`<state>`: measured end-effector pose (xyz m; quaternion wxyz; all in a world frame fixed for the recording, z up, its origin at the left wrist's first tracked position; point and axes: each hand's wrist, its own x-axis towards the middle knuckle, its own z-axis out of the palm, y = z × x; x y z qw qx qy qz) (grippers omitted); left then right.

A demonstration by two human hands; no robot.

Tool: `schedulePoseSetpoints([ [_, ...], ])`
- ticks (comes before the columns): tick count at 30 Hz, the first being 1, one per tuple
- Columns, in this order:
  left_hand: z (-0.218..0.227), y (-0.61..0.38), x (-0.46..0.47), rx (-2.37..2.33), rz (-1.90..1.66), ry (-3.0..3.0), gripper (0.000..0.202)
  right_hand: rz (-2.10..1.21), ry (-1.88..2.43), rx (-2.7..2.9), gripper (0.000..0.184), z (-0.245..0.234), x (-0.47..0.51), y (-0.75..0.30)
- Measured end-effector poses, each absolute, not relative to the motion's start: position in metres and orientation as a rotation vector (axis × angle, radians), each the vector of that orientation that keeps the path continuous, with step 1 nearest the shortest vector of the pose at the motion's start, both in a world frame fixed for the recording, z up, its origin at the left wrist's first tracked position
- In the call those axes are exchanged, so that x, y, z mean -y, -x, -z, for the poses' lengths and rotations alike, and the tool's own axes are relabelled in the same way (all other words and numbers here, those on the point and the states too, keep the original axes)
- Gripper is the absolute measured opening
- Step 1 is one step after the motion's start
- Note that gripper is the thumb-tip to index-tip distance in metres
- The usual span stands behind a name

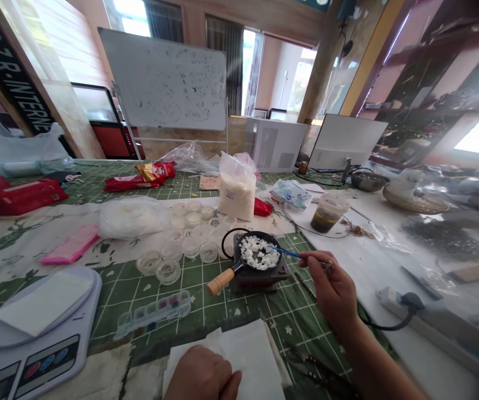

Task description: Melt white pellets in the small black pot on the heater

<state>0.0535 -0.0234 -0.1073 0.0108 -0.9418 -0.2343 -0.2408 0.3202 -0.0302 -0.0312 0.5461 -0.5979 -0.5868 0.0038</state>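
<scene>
Although a whiteboard (162, 78) and bright windows fill the far end of the room, my view drops to a long table covered by a green cutting mat (218, 303). A clear bag of white grains (237, 191) stands ahead of me, a kitchen scale (31, 339) sits at my left, and a row of small clear plastic cups (168, 272) runs just beyond a watercolour palette (151, 314).

Near the middle of the mat, a miniature frying pan (276, 240) rests on a small black hot plate (264, 280), with its wooden handle (220, 281) pointing toward me and to the left (a black loop of cord stands just behind it). White flakes (256, 253) lie scattered across the inside of the pan.

My right hand (333, 289) hovers beside the pan, with thumb and fingers pinched together on a thin blue stick (289, 254), whose tip reaches in among the flakes. My left hand (201, 373) lies on a sheet of white paper (247, 355) near the table's edge, its fingers curled slightly and gripping nothing.
</scene>
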Motion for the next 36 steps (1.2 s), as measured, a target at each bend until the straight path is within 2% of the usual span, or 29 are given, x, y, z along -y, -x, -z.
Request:
schedulePoseSetpoints([
  [7,0.107,-0.053,0.024,0.752,0.743,2.959,0.034,-0.156,1.342,1.55,0.019,0.033,0.028,-0.313],
  [14,0.108,-0.054,0.023,0.737,0.768,2.922,0.034,-0.152,1.288,1.567,0.017,0.03,0.034,-0.313],
  [21,0.108,-0.054,0.025,0.751,0.776,2.934,0.035,0.007,1.428,1.275,0.016,0.033,0.028,-0.322],
  [28,0.107,-0.054,0.024,0.755,0.787,2.934,0.034,-0.239,1.266,1.334,0.017,0.031,0.029,-0.315],
  [36,0.106,-0.055,0.025,0.758,0.754,2.959,0.034,-0.2,1.383,1.23,0.018,0.033,0.028,-0.32],
])
